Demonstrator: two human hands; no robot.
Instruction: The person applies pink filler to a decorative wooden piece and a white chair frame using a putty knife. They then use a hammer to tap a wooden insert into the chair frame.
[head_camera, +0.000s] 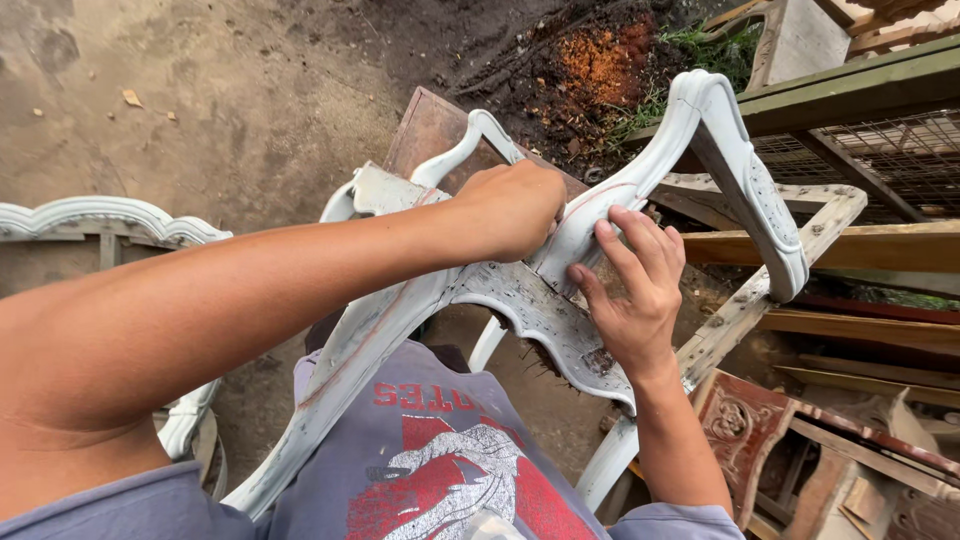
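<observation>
Both my hands are on the grey carved chair frame: left hand has its fingers curled tight against the rail, right hand presses its fingers, slightly spread, flat beside it.

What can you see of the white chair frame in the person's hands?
The white chair frame is carved, curved wood with worn, pale paint, bare patches and rows of small holes along its rails. It lies tilted across the person's lap, one scrolled leg pointing up and away. Small tacks or nails stick out under the front rail. The left hand is closed over a rail near the middle; the right hand presses flat beside it, fingers spread.
</observation>
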